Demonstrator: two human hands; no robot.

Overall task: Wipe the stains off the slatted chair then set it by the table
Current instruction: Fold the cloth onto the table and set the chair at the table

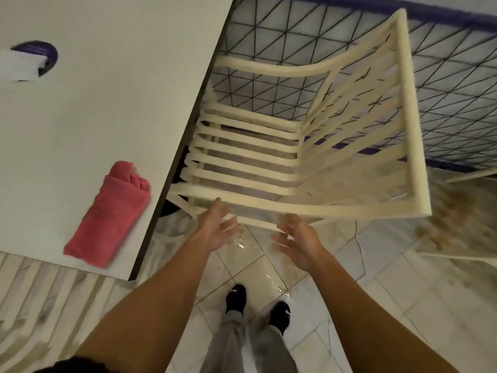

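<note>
Cream slatted chair (269, 157) stands beside the white table (121, 103).

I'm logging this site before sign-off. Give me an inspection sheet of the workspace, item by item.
Surface: white table, pink cloth near its edge.
Job's things: slatted chair stands against the table's side; pink cloth lies folded on the table.
Clutter: purple object with white cloth at the table's far end, blurred.
Grippers: left hand and right hand open, fingers spread, at the chair's near rail, holding nothing.
Cables: nothing seen.
Surroundings: tiled floor with a shiny, wet-looking patch; netted railing behind the chair.
</note>
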